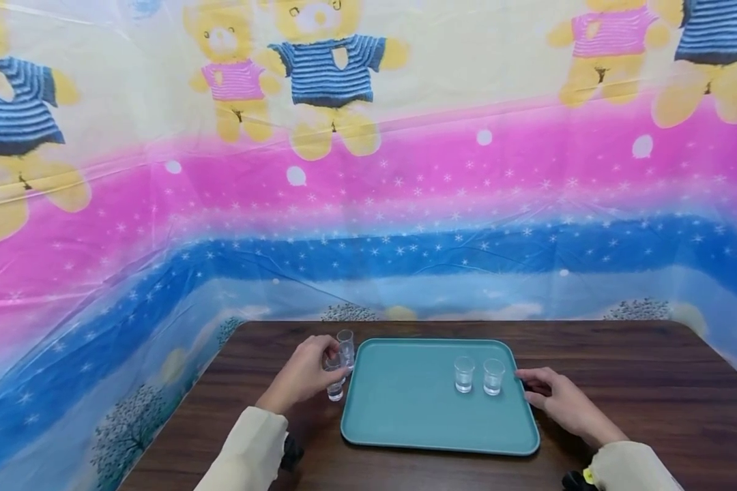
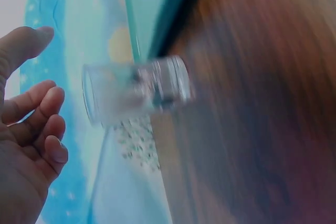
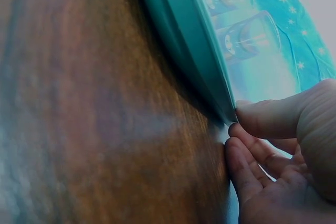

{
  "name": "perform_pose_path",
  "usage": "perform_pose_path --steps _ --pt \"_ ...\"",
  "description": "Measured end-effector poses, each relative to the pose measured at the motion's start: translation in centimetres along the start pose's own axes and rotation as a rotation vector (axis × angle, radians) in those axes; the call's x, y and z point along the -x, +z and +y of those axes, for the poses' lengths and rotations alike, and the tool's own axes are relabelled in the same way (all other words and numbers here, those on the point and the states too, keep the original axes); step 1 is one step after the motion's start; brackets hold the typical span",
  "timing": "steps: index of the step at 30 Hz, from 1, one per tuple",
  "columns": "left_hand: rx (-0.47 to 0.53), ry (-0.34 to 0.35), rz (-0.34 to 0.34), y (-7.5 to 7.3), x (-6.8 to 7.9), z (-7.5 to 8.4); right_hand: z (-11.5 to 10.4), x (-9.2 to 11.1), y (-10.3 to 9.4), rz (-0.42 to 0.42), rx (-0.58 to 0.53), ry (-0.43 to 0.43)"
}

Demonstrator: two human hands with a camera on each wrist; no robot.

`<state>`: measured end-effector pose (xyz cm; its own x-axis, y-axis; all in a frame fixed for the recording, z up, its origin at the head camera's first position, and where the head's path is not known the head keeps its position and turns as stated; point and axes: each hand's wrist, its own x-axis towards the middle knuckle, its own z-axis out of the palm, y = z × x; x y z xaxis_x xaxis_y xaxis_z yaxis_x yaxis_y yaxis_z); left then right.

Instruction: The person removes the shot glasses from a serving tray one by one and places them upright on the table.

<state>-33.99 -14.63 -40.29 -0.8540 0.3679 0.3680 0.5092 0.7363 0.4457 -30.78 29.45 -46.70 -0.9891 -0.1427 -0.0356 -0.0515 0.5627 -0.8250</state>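
My left hand (image 1: 310,368) is at the tray's left side, beside two small clear shot glasses: a rear shot glass (image 1: 346,346) and a front shot glass (image 1: 334,391), partly covered by the fingers. In the left wrist view a shot glass (image 2: 139,90) stands on the table, apart from the spread thumb and loosely bent fingers. At the right edge of the teal tray (image 1: 405,416), my right hand (image 1: 565,402) pinches the rim between thumb and fingers. Two more shot glasses, one left (image 1: 463,375) and one right (image 1: 493,377), stand upright on the tray.
The tray lies flat on a dark wooden table (image 1: 639,382). Behind and to the left hangs a printed cloth (image 1: 405,164) with teddy bears, reaching down to the table's edges. Pale sleeves cover both forearms.
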Motion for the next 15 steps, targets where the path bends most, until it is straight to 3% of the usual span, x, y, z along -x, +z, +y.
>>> perform_pose_path --steps 4,15 --pt "0.021 0.080 -0.030 1.0 -1.0 1.2 0.1 -0.1 0.1 0.002 -0.006 0.003" --pt "0.035 0.206 -0.188 4.5 -4.4 5.9 0.2 0.1 -0.2 0.008 -0.003 -0.036"
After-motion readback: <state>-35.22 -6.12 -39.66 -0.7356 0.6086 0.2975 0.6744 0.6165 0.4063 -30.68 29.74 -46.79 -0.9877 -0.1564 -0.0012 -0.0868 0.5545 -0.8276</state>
